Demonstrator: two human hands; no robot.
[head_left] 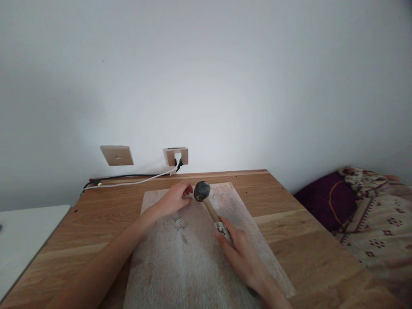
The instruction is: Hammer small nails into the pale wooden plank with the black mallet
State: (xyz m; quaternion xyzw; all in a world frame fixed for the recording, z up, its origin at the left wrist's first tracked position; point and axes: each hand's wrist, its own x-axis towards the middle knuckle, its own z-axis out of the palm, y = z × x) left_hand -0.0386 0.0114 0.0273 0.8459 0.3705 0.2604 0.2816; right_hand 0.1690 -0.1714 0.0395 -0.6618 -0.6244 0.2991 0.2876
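My right hand (pixel 240 251) is wrapped round the wooden handle of a mallet (pixel 202 191) with a dark, rounded head. The mallet head is raised over a worn, pale wooden board (pixel 189 274), just right of my left hand (pixel 177 198). That left hand is over the far part of the board with its fingers curled in. Whatever is between those fingertips, if anything, is too small to make out. Several small metal pieces (pixel 180 228), like nails, lie on the board nearer to me. Small marks or bits also show on its far right part.
The board lies on a wooden table (pixel 280 231) against a white wall. A wall socket (pixel 182 157) holds a plug, and a white cable (pixel 138 183) and a black one run left along the table's back edge. Patterned fabric (pixel 380 231) and a purple cushion (pixel 325 204) are at the right.
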